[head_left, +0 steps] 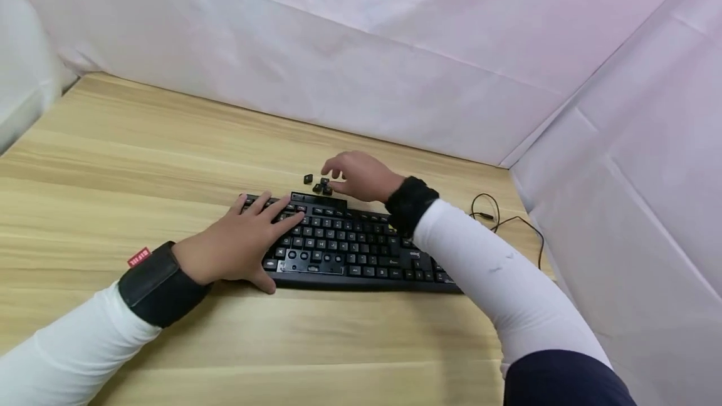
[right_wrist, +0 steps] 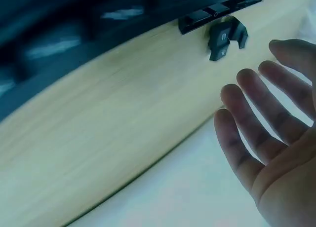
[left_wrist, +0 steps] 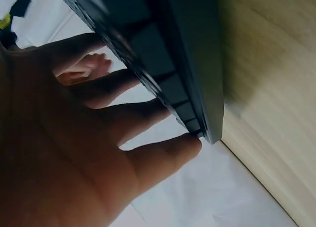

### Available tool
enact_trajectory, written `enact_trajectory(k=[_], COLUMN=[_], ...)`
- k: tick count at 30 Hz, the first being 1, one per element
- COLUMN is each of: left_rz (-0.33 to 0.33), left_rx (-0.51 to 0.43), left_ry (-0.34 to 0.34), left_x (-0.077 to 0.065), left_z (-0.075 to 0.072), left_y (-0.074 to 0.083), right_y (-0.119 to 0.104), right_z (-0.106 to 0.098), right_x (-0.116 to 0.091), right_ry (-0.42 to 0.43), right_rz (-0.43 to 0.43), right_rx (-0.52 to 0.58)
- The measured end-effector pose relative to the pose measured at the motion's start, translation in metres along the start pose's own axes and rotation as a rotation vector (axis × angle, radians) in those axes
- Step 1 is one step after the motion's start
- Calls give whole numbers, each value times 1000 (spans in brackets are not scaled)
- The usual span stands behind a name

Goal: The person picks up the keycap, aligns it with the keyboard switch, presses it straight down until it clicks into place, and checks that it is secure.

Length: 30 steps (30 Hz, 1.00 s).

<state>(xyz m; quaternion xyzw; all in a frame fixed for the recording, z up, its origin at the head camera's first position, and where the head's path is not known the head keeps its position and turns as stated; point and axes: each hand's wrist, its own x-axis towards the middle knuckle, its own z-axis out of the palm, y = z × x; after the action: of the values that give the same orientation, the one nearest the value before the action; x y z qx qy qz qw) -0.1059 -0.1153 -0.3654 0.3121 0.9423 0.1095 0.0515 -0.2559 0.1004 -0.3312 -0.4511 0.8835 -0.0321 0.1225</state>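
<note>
A black keyboard (head_left: 375, 249) lies on the table, with a patch of bare round key sockets (head_left: 310, 257) low on its left half. Across its left end spreads my left hand (head_left: 242, 240), fingertips touching the keys and far edge. Just beyond the far edge sit several loose black keycaps (head_left: 324, 185). My right hand (head_left: 363, 175) hovers beside them, fingers loosely bent. In the right wrist view, the right hand (right_wrist: 276, 138) holds nothing and is apart from the keycaps (right_wrist: 222, 37). The left wrist view shows the left fingers (left_wrist: 163, 160) straight against the keyboard's side.
A thin black cable (head_left: 521, 218) loops on the table right of the keyboard. White cloth walls (head_left: 361, 67) stand behind the wooden table (head_left: 141, 155) and at both sides. A black raised panel (head_left: 318, 199) runs along the keyboard's far edge near the keycaps.
</note>
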Motion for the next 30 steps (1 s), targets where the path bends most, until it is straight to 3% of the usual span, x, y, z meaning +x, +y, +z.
enact_trajectory(k=[5,10,14,23,30], left_rz=[48,60,61,81,96], left_rx=[14,-8,-10,-12,-14], left_ry=[63,57,48,65,76], left_x=[14,24,26,24,20], left_z=[0,-2,-2,-5,-3], left_y=[8,15,18,16,10], right_y=[6,9,9,10,0], right_z=[1,-2,-2,1,-1], right_x=[18,19,17,15,-3], right_ry=[-80,-107,-106,-45,69], right_rz=[67,141,136,110,56], right_rx=[-9,6,10,14,44])
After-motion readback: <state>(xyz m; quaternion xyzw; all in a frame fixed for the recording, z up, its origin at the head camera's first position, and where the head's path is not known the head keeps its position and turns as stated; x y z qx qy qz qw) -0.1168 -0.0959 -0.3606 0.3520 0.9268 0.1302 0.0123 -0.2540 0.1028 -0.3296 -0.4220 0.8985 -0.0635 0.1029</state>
